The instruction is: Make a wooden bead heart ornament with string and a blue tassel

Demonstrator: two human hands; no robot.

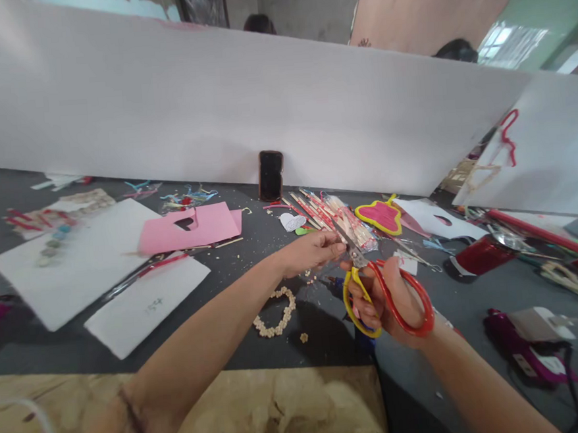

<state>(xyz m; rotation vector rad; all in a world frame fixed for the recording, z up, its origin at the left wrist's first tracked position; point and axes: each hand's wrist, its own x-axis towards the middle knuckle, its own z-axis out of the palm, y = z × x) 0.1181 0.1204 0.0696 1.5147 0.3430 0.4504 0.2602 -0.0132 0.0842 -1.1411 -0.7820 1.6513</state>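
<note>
My right hand point(391, 302) is closed around the handles of a pair of scissors point(357, 256), one loop red and the other yellow. The blades stand a little apart and point up and to the left. Beside them, my left hand point(316, 251) has its fingers pinched together; whatever is between them is too small to make out. Below the hands on the dark table lies a heart-shaped ring of small pale pieces point(262, 329), with one loose small piece point(304, 337) to its right. A blue tool, partly hidden, lies behind the scissors.
A phone point(271, 175) leans against the white partition point(212, 110). Wrapped sticks point(318, 211), pink paper point(191, 228), white sheets point(149, 305) and a yellow-edged pink shape point(379, 217) lie around. At the right are a red can point(484, 254) and a purple power strip point(519, 352).
</note>
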